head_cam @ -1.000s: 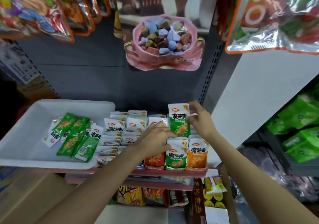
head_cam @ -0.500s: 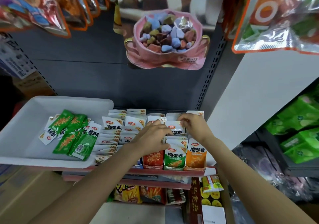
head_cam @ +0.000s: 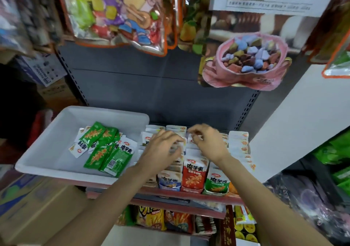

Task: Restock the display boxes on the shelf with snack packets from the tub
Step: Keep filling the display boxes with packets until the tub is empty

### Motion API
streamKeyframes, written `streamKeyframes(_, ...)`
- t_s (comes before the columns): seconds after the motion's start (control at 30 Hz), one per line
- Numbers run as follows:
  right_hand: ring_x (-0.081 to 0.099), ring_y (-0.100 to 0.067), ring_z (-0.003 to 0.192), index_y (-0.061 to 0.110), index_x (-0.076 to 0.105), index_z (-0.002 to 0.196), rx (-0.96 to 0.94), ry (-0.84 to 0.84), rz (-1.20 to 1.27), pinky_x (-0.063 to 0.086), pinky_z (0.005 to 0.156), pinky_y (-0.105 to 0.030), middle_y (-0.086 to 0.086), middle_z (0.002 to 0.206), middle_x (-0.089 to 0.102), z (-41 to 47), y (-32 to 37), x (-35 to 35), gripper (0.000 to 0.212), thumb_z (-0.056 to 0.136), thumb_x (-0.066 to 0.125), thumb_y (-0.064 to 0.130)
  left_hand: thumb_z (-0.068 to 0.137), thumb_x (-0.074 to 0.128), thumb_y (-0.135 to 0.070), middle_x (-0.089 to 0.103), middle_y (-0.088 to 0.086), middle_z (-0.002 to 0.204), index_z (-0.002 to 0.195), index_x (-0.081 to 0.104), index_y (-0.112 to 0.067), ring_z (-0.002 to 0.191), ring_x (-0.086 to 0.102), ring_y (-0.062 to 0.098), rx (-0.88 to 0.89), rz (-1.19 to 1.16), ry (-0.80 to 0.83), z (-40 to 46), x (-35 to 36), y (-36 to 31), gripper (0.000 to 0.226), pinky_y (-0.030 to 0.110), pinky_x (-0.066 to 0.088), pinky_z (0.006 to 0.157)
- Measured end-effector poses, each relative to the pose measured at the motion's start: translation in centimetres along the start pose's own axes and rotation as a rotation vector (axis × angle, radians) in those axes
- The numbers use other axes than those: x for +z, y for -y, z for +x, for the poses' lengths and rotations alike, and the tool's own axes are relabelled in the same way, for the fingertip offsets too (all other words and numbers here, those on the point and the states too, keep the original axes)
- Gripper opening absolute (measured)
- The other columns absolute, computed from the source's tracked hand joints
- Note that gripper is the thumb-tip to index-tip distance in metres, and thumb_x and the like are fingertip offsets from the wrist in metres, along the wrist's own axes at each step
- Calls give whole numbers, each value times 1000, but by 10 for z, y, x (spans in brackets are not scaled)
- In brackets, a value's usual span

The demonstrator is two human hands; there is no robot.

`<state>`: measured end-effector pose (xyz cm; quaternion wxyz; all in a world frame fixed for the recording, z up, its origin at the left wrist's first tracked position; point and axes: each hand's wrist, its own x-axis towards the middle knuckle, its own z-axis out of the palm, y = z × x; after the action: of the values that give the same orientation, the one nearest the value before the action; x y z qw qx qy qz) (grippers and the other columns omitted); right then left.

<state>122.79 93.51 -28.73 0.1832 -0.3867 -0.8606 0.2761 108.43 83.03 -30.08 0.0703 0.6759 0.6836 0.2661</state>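
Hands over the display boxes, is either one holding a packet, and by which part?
Cannot be told: both the left hand and right hand are blurred, curled over the packet tops, with no packet clearly held.

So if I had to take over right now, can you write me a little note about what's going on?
Left hand: over the display boxes, fingers curled; blur hides whether it holds anything.
Right hand: over the boxes' back rows, fingers bent; also too blurred to tell.
White tub: on the shelf left of the boxes, green snack packets piled inside.
Done: the boxes look well filled with upright packets.
Left: move the tub's remaining packets into their matching box.
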Motion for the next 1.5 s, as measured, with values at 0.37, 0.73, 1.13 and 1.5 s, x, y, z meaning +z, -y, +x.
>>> streamKeyframes(0.37, 56, -26, 109, 5, 67, 110, -96, 146, 71, 38, 98, -28, -12, 119, 62, 53, 155, 136, 26, 91, 49, 5, 89, 57, -9, 63, 12, 110, 106, 67, -7, 101, 57, 32, -479, 79, -45, -75, -67, 155, 20, 37, 49, 83)
streamKeyframes(0.73, 37, -32, 128, -2, 31, 138, 338, 580, -200, 30, 103, -32, -20, 141, 35, 62, 151, 240, 47, 99, 42, 22, 88, 62, -31, 55, 21, 117, 107, 59, -1, 106, 56, 33, -704, 193, 485, -86, -48, 260, 36, 39, 48, 87)
streamKeyframes(1.13, 35, -31, 133, -2, 27, 142, 488, 432, -148, 33, 101, -22, -19, 148, 27, 73, 141, 291, 67, 91, 60, 27, 89, 60, -12, 39, 13, 136, 122, 57, -4, 122, 43, 26, -405, 406, 650, -87, -43, 282, 34, 39, 39, 100)
streamKeyframes(1.5, 56, -29, 113, -1, 51, 122, 367, 427, -365, 47, 92, -30, -18, 124, 56, 81, 144, 275, 29, 94, 46, 2, 91, 50, -5, 57, 15, 124, 129, 52, -8, 106, 57, 27, -477, 55, 639, -86, -48, 286, 38, 33, 48, 86)
